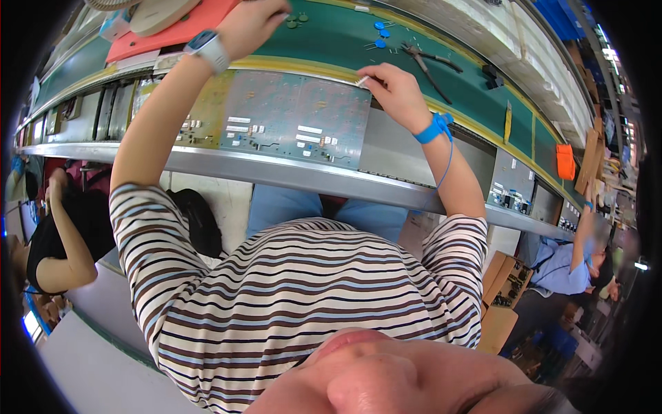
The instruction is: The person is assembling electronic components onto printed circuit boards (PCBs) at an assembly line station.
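Note:
My right hand point(396, 93), with a blue wrist strap point(434, 129) and cord, pinches a small white connector point(362, 81) over the far edge of a circuit board point(296, 103). The board lies on the metal rail line and carries white connectors and small parts along its near side. My left hand point(252, 27), wearing a pale watch point(205, 47), reaches over the green bench mat point(331, 34). Its fingertips are closed together; what they hold, if anything, is too small to make out. Several green round parts point(295, 21) lie right beside them.
Blue disc parts point(383, 33) with wire leads and dark-handled cutters point(431, 65) lie on the mat, with a black block point(492, 77) farther right. A red-pink sheet point(165, 34) is at the far left, an orange bundle point(565, 161) at right. Other people sit on both sides.

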A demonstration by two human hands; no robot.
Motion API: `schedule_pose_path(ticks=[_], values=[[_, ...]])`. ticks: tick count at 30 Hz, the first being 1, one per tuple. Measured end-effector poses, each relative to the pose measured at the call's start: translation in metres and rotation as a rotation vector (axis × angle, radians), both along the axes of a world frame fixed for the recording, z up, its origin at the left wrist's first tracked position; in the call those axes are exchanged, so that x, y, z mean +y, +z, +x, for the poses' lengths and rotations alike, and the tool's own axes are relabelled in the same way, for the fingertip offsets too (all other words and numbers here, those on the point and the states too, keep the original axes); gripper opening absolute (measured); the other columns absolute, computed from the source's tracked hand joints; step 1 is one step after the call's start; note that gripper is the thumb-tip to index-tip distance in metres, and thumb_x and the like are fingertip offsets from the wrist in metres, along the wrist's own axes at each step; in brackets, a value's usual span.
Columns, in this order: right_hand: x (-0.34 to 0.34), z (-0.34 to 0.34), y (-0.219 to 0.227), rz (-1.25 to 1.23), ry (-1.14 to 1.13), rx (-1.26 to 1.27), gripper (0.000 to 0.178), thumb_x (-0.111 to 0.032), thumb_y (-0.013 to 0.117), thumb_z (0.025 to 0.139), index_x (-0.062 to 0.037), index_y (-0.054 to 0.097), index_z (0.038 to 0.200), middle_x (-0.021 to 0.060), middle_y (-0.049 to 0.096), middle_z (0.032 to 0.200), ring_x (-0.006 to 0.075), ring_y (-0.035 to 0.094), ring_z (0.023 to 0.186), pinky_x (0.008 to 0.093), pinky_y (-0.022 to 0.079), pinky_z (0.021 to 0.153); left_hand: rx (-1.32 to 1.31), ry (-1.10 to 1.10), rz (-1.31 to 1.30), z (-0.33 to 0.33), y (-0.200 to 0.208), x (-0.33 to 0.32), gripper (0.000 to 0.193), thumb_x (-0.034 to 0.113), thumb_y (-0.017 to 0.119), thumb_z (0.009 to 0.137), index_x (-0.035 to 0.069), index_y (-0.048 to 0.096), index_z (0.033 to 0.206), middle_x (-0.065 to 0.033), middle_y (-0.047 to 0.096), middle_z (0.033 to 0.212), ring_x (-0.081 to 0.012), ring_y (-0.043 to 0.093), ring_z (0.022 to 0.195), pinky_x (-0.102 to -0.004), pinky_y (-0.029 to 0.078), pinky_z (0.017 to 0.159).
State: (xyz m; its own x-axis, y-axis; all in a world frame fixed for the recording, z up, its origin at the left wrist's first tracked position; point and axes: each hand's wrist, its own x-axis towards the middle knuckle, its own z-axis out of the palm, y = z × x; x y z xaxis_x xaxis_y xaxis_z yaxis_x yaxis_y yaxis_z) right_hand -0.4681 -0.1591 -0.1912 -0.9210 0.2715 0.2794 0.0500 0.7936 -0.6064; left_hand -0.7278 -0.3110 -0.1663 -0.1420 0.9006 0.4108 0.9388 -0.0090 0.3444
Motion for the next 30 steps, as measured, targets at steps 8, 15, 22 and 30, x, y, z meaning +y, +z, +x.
schedule_pose_path(ticks=[8, 15, 22, 30], values=[[-0.019, 0.003, 0.002, -0.147, -0.080, -0.112, 0.015, -0.008, 0.056, 0.080, -0.0013, 0.059, 0.093, 0.0096, 0.061, 0.078, 0.0168, 0.057, 0.069, 0.0271, 0.046, 0.063, -0.494, 0.325, -0.252, 0.002, -0.036, -0.099, 0.017, 0.015, 0.053, 0.083, 0.002, 0.060, 0.093, -0.0118, 0.063, 0.076, -0.0196, 0.064, 0.064, -0.0316, 0.050, 0.061], [-0.028, 0.002, 0.000, -0.115, -0.086, -0.054, 0.014, -0.009, 0.056, 0.080, -0.0009, 0.060, 0.091, 0.0095, 0.062, 0.078, 0.0171, 0.058, 0.069, 0.0275, 0.046, 0.063, -0.204, 0.512, -0.294, -0.018, -0.054, -0.103, 0.019, 0.019, 0.059, 0.076, 0.004, 0.060, 0.088, -0.0119, 0.064, 0.076, -0.0237, 0.063, 0.070, -0.0328, 0.049, 0.064], [-0.031, 0.004, 0.001, -0.252, -0.172, -0.129, 0.017, -0.014, 0.056, 0.076, -0.0004, 0.061, 0.085, 0.0132, 0.064, 0.075, 0.0285, 0.061, 0.069, 0.0352, 0.048, 0.062, -0.154, 0.510, -0.335, -0.031, -0.062, -0.106, 0.016, 0.019, 0.060, 0.074, 0.005, 0.060, 0.082, -0.0119, 0.064, 0.078, -0.0265, 0.062, 0.074, -0.0360, 0.048, 0.067], [-0.022, -0.011, -0.003, -0.185, -0.217, -0.160, 0.018, -0.016, 0.058, 0.074, -0.0012, 0.063, 0.083, 0.0125, 0.065, 0.077, 0.0282, 0.062, 0.071, 0.0343, 0.049, 0.065, -0.067, 0.512, -0.349, -0.023, -0.062, -0.098, 0.016, 0.020, 0.059, 0.075, 0.006, 0.061, 0.083, -0.0119, 0.064, 0.078, -0.0289, 0.062, 0.073, -0.0375, 0.048, 0.066]])
